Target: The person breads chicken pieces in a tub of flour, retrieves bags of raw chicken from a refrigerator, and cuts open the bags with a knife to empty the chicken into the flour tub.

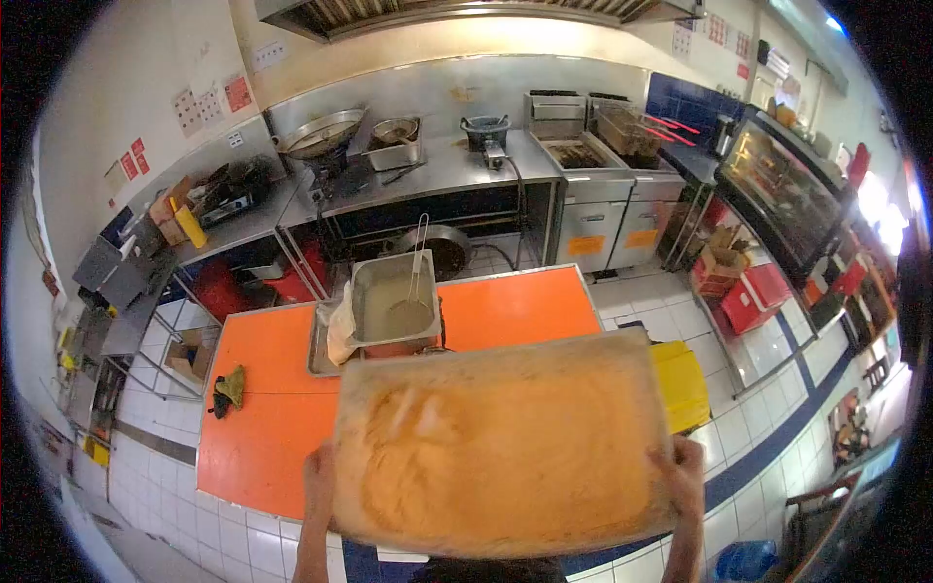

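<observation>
A wide, rectangular, see-through tub (352,398) with orange-tan powder (554,447) spread in it is held up in front of me, above the near part of the orange table (262,437). My left hand (319,474) grips its left side, and my right hand (682,474) its right side, fingers wrapped round the edges. A paler patch shows in the powder at upper left. Just beyond the tub stands a deep steel pan (362,316) of cloudy liquid, with a long-handled strainer (417,267) leaning in it. A pale cloth (342,330) hangs at the pan's left.
A crumpled rag (229,387) lies on the table's left. Behind the table run a steel counter (437,165) with a wok (326,134) and deep fryers (588,194). A yellow bin (685,389) stands right of the table; a glass display case (787,180) is farther right.
</observation>
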`<act>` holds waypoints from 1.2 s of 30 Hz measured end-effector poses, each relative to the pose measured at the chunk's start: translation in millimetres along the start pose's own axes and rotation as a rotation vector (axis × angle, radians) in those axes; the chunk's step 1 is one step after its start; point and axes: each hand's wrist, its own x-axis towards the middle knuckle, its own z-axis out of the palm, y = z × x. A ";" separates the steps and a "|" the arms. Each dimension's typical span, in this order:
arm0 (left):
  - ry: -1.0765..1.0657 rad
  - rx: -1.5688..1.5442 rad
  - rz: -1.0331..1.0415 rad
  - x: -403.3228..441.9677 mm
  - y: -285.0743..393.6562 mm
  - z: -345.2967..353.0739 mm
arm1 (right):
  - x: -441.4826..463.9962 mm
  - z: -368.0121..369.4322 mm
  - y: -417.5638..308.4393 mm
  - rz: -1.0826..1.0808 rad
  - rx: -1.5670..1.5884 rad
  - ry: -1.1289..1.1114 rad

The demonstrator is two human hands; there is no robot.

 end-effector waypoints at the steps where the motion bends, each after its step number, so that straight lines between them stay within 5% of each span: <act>1: 0.017 0.036 0.018 4.3 24.4 37.1 | 14.9 -22.7 0.8 0.037 0.069 0.057; 4: 0.084 0.130 0.072 24.7 88.8 161.0 | 77.8 -83.2 37.1 -0.024 0.090 0.184; 9: -0.128 0.398 0.427 168.4 15.2 333.9 | 181.3 -131.6 100.2 -0.165 0.120 0.297; 10: -0.066 0.403 0.279 165.8 60.7 380.8 | 205.1 -129.7 84.5 -0.128 0.027 0.238; 15: -0.008 0.471 0.319 252.2 -13.0 456.1 | 294.3 -100.5 154.6 -0.181 -0.070 0.186; 18: -0.148 0.578 0.543 223.8 11.1 419.7 | 333.2 -83.1 179.0 -0.100 -0.022 0.066; 20: -0.056 0.517 0.876 186.0 40.0 378.6 | 363.0 -73.7 209.1 -0.049 0.004 0.026; 25: 0.094 0.666 0.644 75.4 74.6 252.3 | 462.6 -35.0 282.5 -0.227 -0.278 -0.023; 27: 0.165 0.721 0.480 34.0 52.0 210.3 | 505.2 -13.0 297.5 -0.168 -0.108 -0.093; 29: 0.216 0.802 0.361 -13.5 25.6 177.2 | 490.8 9.6 205.7 -0.100 0.045 -0.259; 31: 0.254 0.885 0.269 -57.5 -13.5 155.7 | 526.3 31.0 206.4 -0.111 -0.171 -0.336; 33: 0.269 0.880 0.304 -98.3 -54.1 146.7 | 551.1 57.8 203.4 -0.081 -0.057 -0.377; 36: 0.105 0.802 0.034 -141.6 -91.3 150.7 | 546.9 82.5 168.8 0.001 0.047 -0.512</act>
